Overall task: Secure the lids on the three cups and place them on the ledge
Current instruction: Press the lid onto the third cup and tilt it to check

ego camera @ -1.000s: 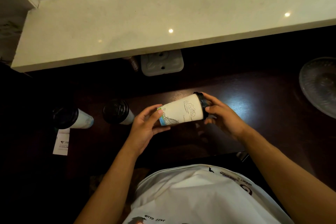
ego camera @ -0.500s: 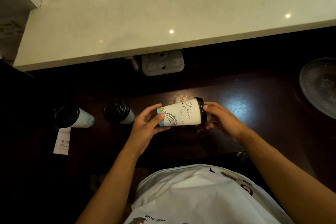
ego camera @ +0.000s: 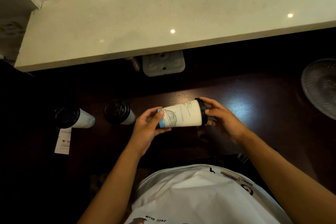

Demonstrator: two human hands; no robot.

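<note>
Here, over a dark wooden table (ego camera: 254, 111) below the pale ledge (ego camera: 163, 23), both hands grip the sideways cup (ego camera: 181, 115).

café counter | pale stone ledge (ego camera: 163, 23) | dark wood worktop (ego camera: 254, 114) | lidded takeaway cups (ego camera: 118, 114) | receipt (ego camera: 62, 142)

Cup (ego camera: 181, 115): "Statue of Liberty"; shirt (ego camera: 200, 196): "JAZZ CLUB"
</note>
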